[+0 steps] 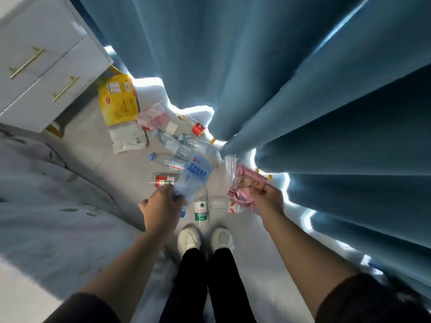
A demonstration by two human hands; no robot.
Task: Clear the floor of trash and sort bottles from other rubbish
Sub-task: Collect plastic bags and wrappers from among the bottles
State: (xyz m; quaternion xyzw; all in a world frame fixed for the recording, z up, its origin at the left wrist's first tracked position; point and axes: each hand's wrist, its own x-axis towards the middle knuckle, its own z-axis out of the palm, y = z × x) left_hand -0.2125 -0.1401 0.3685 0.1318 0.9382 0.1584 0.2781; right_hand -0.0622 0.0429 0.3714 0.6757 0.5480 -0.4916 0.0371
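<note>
Early days, I'd judge: only soft rubbish is in hand. The left hand point(161, 201) curls its fingers round the end of a blue translucent plastic pouch point(194, 178), and the right hand point(268, 199) pinches crumpled pink foil wrappers point(247, 185), both ahead of the person's white shoes point(189, 238). Just beyond the shoes lies a green-labelled clear plastic bottle point(201, 209). Farther beyond, a cluster of clear plastic bottles point(177, 143) and a flat yellow bag point(119, 101) lie unsorted.

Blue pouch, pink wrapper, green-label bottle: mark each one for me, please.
blue pouch point(197, 176), head view, on its printed front.
pink wrapper point(245, 185), head view, on its crumpled middle.
green-label bottle point(201, 212), head view, on the label.
</note>
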